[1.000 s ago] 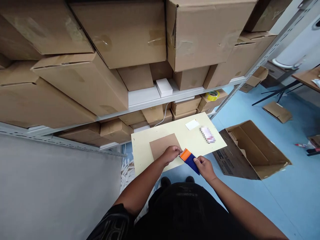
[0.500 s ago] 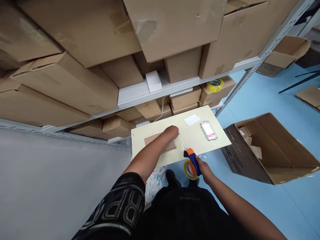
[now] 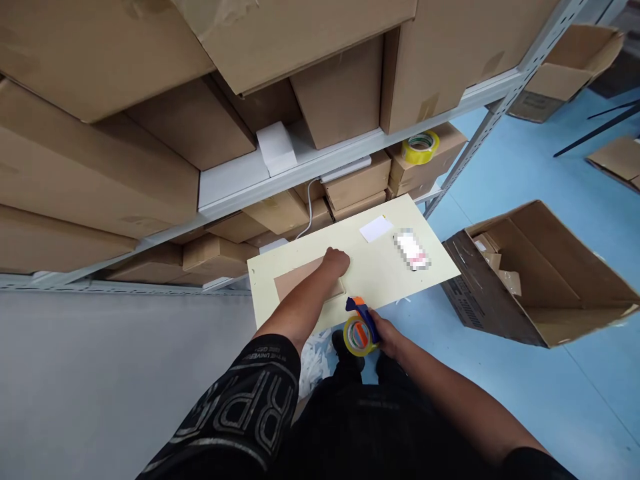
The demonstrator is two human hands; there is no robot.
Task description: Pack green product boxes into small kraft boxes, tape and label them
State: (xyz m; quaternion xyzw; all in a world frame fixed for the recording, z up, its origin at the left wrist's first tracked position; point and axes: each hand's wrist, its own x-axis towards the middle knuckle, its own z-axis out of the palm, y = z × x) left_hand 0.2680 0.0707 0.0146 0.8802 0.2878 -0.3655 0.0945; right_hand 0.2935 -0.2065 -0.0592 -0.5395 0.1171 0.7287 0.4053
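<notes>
My left hand (image 3: 337, 262) is closed in a pinch over the right part of a flat brown cardboard piece (image 3: 290, 280). The clear tape strip seen at its fingers earlier is hard to make out now. In my right hand (image 3: 385, 331) is a blue and orange tape dispenser (image 3: 369, 323) with a yellow-edged roll of tape. Its orange-tipped head points up and left, at the front edge of a cream board (image 3: 400, 287) and below my left hand. Part of the cardboard is hidden under my left forearm.
On the board lie a white card (image 3: 376, 229) and a blurred-out phone-like object (image 3: 412, 249). Behind stands a metal shelf (image 3: 350, 152) packed with cardboard boxes; a yellow tape roll (image 3: 421, 148) rests on one. An open carton (image 3: 500, 313) stands right, white scraps (image 3: 314, 360) below.
My right hand has moved the dispenser left, closer beneath my left hand. My left hand stays closed in nearly the same place. The view has shifted, and the stretched tape strip no longer shows clearly.
</notes>
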